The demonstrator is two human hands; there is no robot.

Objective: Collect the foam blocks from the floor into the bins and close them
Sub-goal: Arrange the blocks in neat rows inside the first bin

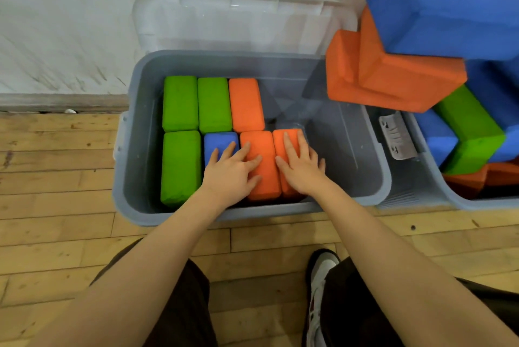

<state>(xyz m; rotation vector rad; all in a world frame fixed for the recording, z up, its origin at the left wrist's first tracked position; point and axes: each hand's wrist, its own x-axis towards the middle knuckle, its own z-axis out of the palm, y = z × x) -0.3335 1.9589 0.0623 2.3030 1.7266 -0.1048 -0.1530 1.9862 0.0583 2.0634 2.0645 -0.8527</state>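
Note:
A grey bin [351, 127] stands open on the wooden floor, its clear lid [238, 21] leaning back against the wall. Inside stand several foam blocks: green ones [179, 102] at the left, a blue one [219, 141] and orange ones [245, 103]. My left hand [231, 175] lies flat, fingers spread, over the blue block and an orange block [262, 178]. My right hand [302, 167] presses flat on the rightmost orange block [286, 136]. The right part of the bin holds no blocks.
A second grey bin [438, 175] at the right is heaped with large blue [449, 7], orange [393, 80] and green [471, 133] foam blocks that overhang the first bin's corner. A white wall stands behind. My legs and a shoe [320, 290] are on the floor below.

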